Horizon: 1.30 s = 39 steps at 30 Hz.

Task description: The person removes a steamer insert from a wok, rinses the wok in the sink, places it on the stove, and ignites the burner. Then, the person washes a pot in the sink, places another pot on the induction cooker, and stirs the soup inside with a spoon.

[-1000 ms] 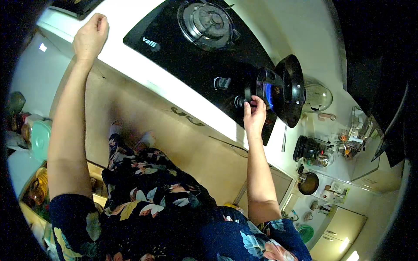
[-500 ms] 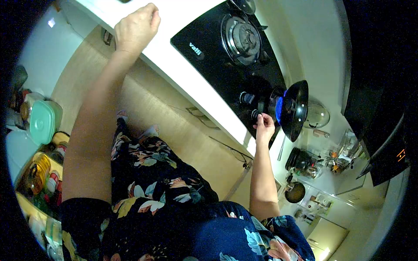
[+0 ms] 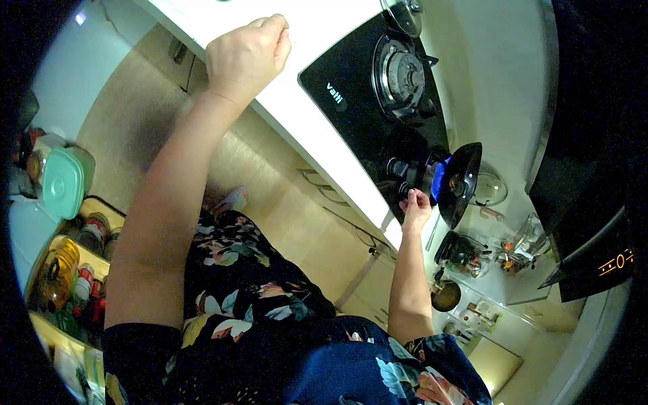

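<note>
My right hand (image 3: 416,209) pinches a stove knob (image 3: 405,190) at the front of the black glass gas stove (image 3: 351,125). A second knob (image 3: 397,167) stands beside it. Blue flame (image 3: 440,179) burns beneath a dark wok (image 3: 462,185) on the near burner. My left hand (image 3: 248,57) is closed in a fist over the edge of the white counter (image 3: 307,27), to the left of the stove. Its back faces me, so whatever its fingers may hold is hidden.
An unlit burner (image 3: 403,74) and a glass lid (image 3: 405,15) are at the stove's far end. Another glass lid (image 3: 491,187) leans behind the wok. The range hood (image 3: 594,250) hangs at right. A drawer of bottles (image 3: 64,263) and a green-lidded box (image 3: 64,182) lie at left.
The view has shifted, moving the stove rightward and slightly down in the picture. My left fist appears farther right and lower. My right hand stays at the knob, and the flame still burns.
</note>
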Tool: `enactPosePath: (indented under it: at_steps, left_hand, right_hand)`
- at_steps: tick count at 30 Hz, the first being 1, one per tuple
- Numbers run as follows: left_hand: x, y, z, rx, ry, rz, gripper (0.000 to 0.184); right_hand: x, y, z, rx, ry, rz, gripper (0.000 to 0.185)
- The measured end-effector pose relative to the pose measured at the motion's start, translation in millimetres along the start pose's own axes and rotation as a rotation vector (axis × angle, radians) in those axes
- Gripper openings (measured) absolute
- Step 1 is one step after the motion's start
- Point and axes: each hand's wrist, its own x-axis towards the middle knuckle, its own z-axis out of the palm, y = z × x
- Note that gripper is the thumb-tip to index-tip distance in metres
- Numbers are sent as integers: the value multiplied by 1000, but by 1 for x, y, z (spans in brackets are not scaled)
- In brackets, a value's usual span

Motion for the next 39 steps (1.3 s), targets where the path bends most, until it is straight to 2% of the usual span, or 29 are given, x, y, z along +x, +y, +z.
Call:
enactPosePath:
  at_steps: [3,6,12,21,24,27,30,39]
  left_hand:
    - [0,-1,1,-39,23,12,12]
    - [-1,1,-1,-136,-91,-93,12]
    - [0,2,-1,-124,-149,-116,12]
    - [-1,2,1,-115,-127,-100,12]
    - [0,-3,6,-75,-5,20,11]
    - [0,-2,4,-62,-18,16,11]
    - [-1,2,1,-101,-151,-90,11]
    - [0,2,0,-125,-151,-91,11]
  right_hand:
    - [0,0,2,-18,25,-13,10]
    - [2,1,1,-65,48,-18,11]
    - [1,0,2,-63,48,-11,11]
    - [-6,-11,8,-64,87,39,11]
    - [-2,-5,5,-39,87,32,11]
    - [-1,-4,6,-41,99,30,11]
    - [-6,-10,7,-35,80,34,11]
    - [0,-3,6,-62,112,41,14]
